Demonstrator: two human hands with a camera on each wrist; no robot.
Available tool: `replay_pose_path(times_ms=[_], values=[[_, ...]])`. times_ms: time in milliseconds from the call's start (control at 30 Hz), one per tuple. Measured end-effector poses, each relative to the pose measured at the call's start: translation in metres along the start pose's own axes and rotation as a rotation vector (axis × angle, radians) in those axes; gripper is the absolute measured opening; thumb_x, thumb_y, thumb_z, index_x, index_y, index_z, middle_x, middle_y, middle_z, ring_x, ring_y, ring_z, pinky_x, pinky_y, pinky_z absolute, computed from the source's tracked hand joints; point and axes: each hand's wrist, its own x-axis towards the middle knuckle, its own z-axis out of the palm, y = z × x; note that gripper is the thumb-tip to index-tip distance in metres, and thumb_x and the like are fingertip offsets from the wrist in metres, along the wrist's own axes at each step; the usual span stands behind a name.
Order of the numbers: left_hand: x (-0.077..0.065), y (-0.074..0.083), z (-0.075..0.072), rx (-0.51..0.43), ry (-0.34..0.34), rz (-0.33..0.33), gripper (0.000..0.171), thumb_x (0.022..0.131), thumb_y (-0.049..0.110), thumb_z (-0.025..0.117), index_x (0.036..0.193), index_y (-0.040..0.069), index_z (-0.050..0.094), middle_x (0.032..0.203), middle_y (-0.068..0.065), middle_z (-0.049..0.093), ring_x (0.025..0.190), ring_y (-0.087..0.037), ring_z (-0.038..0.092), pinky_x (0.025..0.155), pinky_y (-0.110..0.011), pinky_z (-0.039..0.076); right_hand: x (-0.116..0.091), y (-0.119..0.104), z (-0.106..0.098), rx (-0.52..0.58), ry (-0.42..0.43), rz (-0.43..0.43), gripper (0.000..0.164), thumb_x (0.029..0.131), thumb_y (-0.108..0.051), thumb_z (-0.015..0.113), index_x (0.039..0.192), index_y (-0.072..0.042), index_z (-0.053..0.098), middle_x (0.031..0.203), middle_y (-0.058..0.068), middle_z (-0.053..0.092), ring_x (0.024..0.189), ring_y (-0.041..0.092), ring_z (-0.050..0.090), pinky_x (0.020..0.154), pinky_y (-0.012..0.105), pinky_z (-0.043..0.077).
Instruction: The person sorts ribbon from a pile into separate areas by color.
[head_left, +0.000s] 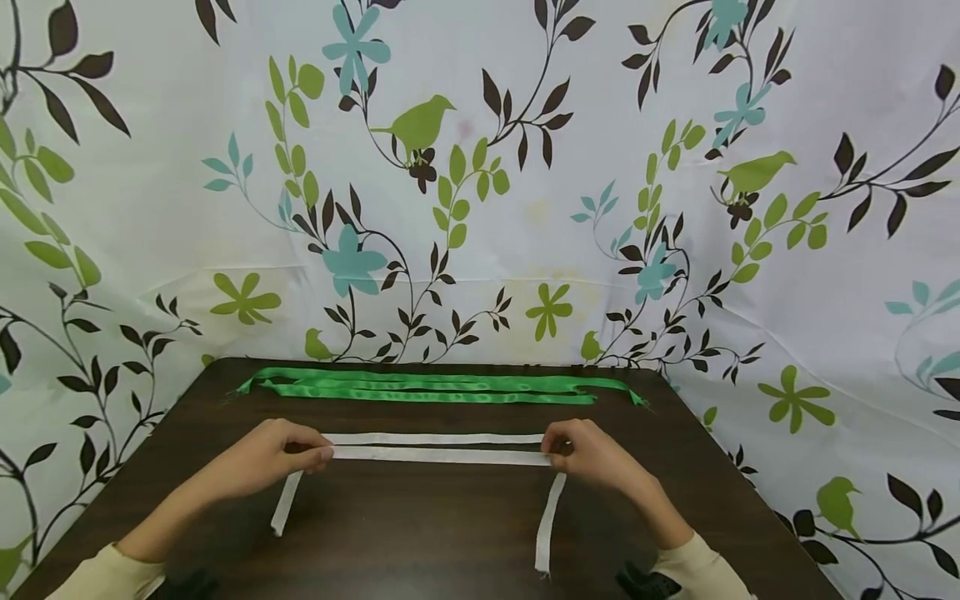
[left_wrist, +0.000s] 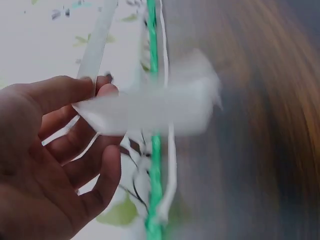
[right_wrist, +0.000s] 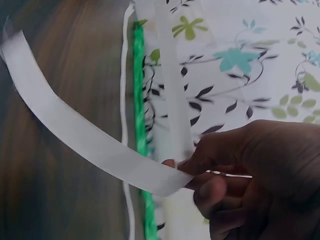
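Note:
A white ribbon (head_left: 442,456) is stretched level between the two hands, close over the dark table. The left hand (head_left: 273,454) pinches it between thumb and fingertips near one end, its other fingers loosely bent. That short free end (left_wrist: 145,112) sticks out past the fingertips, blurred in the left wrist view. At the opposite side, the right hand (head_left: 592,450) pinches the ribbon the same way, and a longer tail (right_wrist: 95,140) curves down from its grip with a frayed tip. Just behind it, a second white ribbon (head_left: 442,438) lies straight across the table.
Several shiny green ribbons (head_left: 435,383) lie side by side along the far edge of the brown wooden table (head_left: 420,525). Behind the table hangs a white cloth (head_left: 480,250) printed with leaves, birds and flowers.

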Motion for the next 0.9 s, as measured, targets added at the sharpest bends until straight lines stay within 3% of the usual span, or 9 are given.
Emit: replay_pose_path(times_ms=[167, 300, 500, 667, 900], values=[[-0.008, -0.032, -0.011, 0.04, 0.012, -0.05, 0.021, 0.103, 0.029, 0.064, 0.106, 0.013, 0.078, 0.087, 0.002, 0.072, 0.078, -0.014, 0.065, 0.065, -0.031, 0.051, -0.01, 0.022, 0.003, -0.002, 0.031, 0.023, 0.017, 0.088, 0.004, 0.07, 0.09, -0.013, 0.07, 0.08, -0.008, 0.065, 0.069, 0.012, 0.059, 0.06, 0.031, 0.048], [-0.014, -0.048, -0.015, 0.036, 0.017, -0.105, 0.021, 0.102, 0.028, 0.065, 0.103, 0.011, 0.076, 0.085, 0.001, 0.07, 0.077, -0.014, 0.065, 0.065, -0.031, 0.051, -0.02, 0.039, 0.003, 0.025, 0.04, 0.055, 0.013, 0.089, 0.001, 0.072, 0.088, -0.012, 0.07, 0.077, -0.005, 0.067, 0.067, 0.011, 0.059, 0.06, 0.031, 0.048], [-0.018, -0.06, -0.02, 0.052, 0.028, -0.155, 0.017, 0.101, 0.024, 0.067, 0.101, 0.009, 0.075, 0.084, 0.001, 0.067, 0.075, -0.014, 0.064, 0.063, -0.031, 0.05, -0.029, 0.072, 0.001, 0.054, 0.092, 0.114, 0.007, 0.094, -0.008, 0.073, 0.089, -0.012, 0.071, 0.076, -0.002, 0.069, 0.064, 0.014, 0.061, 0.053, 0.032, 0.048], [-0.022, -0.065, -0.025, 0.059, 0.028, -0.206, 0.015, 0.099, 0.022, 0.069, 0.1, 0.008, 0.075, 0.084, 0.0, 0.066, 0.073, -0.013, 0.062, 0.062, -0.03, 0.048, -0.03, 0.104, 0.001, 0.062, 0.139, 0.152, 0.005, 0.098, -0.015, 0.072, 0.094, -0.012, 0.072, 0.079, -0.001, 0.069, 0.071, 0.019, 0.065, 0.057, 0.033, 0.048], [-0.025, -0.071, -0.027, 0.084, 0.045, -0.248, 0.017, 0.098, 0.026, 0.07, 0.095, 0.01, 0.075, 0.078, 0.0, 0.064, 0.07, -0.014, 0.057, 0.058, -0.029, 0.04, -0.033, 0.131, 0.0, 0.153, 0.121, 0.171, 0.006, 0.101, -0.014, 0.067, 0.102, -0.009, 0.072, 0.084, 0.003, 0.069, 0.06, 0.021, 0.059, 0.05, 0.035, 0.051]])
